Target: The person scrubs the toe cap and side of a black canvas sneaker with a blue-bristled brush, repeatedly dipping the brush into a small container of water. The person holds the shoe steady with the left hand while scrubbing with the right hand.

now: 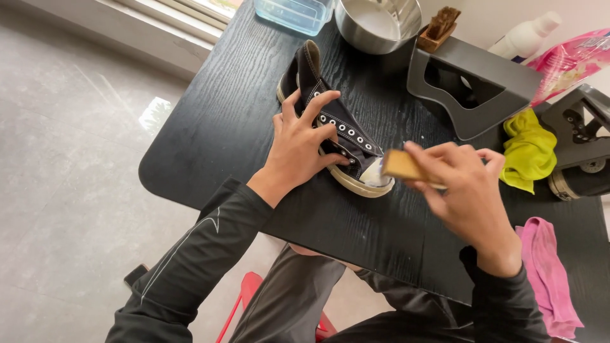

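A black high-top canvas shoe [346,130] with white eyelets and a cream sole lies on its side on the black wooden table [222,121]. My left hand [298,143] presses down on the shoe's side, fingers spread over the eyelets. My right hand [467,184] grips a tan wooden-backed brush [400,165], held just right of the shoe's white toe cap [375,174].
At the far edge stand a clear plastic tub [292,13], a steel bowl [378,22], a second brush [438,28] and a white bottle [524,35]. Two dark grey stands [473,82], a yellow cloth [527,149] and a pink cloth [549,279] sit to the right.
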